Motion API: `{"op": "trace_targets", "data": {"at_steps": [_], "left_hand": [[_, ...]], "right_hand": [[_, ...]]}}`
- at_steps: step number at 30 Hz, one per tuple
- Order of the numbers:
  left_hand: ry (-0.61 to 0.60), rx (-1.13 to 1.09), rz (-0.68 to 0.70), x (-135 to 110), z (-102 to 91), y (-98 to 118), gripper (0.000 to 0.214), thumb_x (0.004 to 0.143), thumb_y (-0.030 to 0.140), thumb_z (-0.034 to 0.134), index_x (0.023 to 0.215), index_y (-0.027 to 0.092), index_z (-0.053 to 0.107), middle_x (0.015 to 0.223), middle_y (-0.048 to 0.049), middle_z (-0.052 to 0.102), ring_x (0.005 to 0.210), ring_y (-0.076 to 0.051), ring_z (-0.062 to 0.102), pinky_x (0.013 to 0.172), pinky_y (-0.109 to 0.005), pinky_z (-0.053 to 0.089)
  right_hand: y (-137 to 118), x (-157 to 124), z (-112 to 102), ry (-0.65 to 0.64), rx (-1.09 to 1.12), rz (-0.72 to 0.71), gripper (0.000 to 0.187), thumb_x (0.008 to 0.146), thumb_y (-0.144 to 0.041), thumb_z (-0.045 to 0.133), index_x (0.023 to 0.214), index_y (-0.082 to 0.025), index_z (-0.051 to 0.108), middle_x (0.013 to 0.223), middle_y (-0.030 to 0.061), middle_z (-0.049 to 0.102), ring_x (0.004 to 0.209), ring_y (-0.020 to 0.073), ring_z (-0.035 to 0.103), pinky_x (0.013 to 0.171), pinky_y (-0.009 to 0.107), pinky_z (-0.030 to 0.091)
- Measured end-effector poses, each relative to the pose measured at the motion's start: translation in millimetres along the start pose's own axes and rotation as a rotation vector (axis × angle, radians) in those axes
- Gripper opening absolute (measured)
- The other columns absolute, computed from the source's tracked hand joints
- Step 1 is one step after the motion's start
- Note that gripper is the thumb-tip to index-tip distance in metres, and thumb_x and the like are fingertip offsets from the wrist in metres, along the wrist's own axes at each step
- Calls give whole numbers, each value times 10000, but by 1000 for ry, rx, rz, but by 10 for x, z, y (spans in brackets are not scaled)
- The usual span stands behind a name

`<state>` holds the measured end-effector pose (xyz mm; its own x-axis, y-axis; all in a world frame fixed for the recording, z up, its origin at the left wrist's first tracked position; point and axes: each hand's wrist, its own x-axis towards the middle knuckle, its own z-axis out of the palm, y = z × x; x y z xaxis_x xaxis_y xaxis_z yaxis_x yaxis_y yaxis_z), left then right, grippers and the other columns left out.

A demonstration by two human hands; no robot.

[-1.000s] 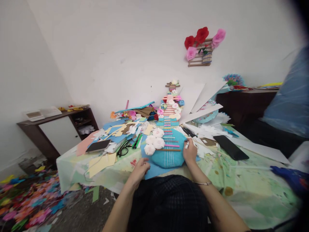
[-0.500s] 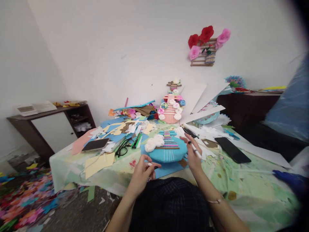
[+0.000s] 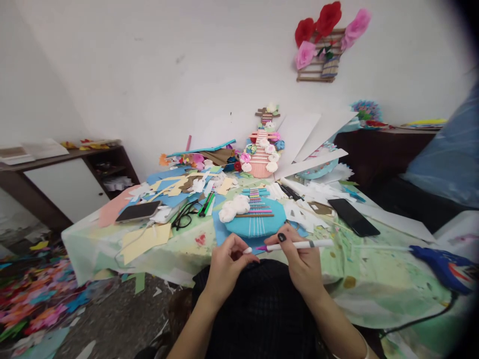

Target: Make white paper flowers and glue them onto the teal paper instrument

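Observation:
My right hand (image 3: pixel 303 262) grips a white marker pen (image 3: pixel 299 245) held level, its pink tip pointing left. My left hand (image 3: pixel 228 264) pinches a small white cap (image 3: pixel 247 250) just left of that tip. Both hands hover over my dark lap at the table's near edge. Just beyond them lies a blue paper guitar-shaped craft (image 3: pixel 254 223) with white paper flowers (image 3: pixel 234 209) and coloured strips, resting on a blue sheet.
The table (image 3: pixel 374 284) is strewn with paper scraps, two phones (image 3: pixel 137 211) (image 3: pixel 352 217), black glasses (image 3: pixel 183 219), green pens (image 3: pixel 206 204) and a pink guitar craft (image 3: pixel 262 149) against the wall. A blue glue gun (image 3: pixel 445 264) lies at right. Paper flowers litter the floor at left.
Both hands left the blue craft and came back toward my lap. The right hand turned the pen level; the left hand took off its cap.

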<state>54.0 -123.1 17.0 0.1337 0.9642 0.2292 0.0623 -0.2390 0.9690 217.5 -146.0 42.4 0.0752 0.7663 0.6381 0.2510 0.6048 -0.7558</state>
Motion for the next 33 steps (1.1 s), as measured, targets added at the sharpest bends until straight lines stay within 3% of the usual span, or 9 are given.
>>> {"op": "trace_targets", "data": {"at_steps": [6,10,13,17,22,25,29,33], "left_hand": [[-44,-158,-19,-2,43,21,228,726,273,724,719,172,520,617,11,662,417,-68,466,422,-179,313],[-32,-600,-159,36,52,5,296,751,351,727,775,176,490,747,-38,718,456,-89,576,393,-160,340],[77,-955,-314,51,58,-22,318,662,286,820,756,151,549,868,-59,725,693,-128,672,546,-182,480],[99,-1238,-445,39,100,-41,258,663,263,824,759,141,618,771,-15,686,666,-133,644,619,-257,525],[127,-1313,-463,26,144,1,138,824,198,678,727,105,648,637,3,614,578,-96,586,587,-237,500],[141,-1291,-470,19,147,14,149,842,197,657,723,107,656,631,-4,616,575,-101,585,585,-244,497],[112,-1264,-466,-1,148,-1,133,755,219,754,747,124,663,625,2,620,582,-101,585,602,-246,501],[83,-1259,-451,-19,153,-6,278,596,245,867,755,138,667,651,15,629,606,-95,585,637,-243,506]], "right_hand": [[23,-4,-22,10,3,-55,279,948,-252,473,828,-222,723,716,3,582,710,132,548,660,267,411],[-1,-16,-39,18,-12,-110,193,935,-229,496,904,-232,687,802,6,639,786,146,573,714,279,427],[-41,-21,-38,-79,-71,-158,111,891,-196,569,898,-220,677,798,6,658,762,145,579,683,273,437],[-98,-15,-17,-175,-144,-272,103,868,-163,601,924,-201,679,805,15,685,766,145,574,691,274,446],[-112,0,5,-209,-179,-282,102,868,-159,603,934,-194,673,824,19,697,775,147,568,703,280,447],[-102,5,8,-218,-183,-272,105,872,-167,599,937,-201,675,827,17,699,773,148,571,701,282,449],[-92,3,4,-219,-162,-250,108,879,-186,593,934,-210,682,817,16,701,766,150,575,690,282,457],[-103,2,1,-223,-164,-233,114,882,-207,589,942,-219,685,825,21,702,772,159,584,688,292,466]]}}
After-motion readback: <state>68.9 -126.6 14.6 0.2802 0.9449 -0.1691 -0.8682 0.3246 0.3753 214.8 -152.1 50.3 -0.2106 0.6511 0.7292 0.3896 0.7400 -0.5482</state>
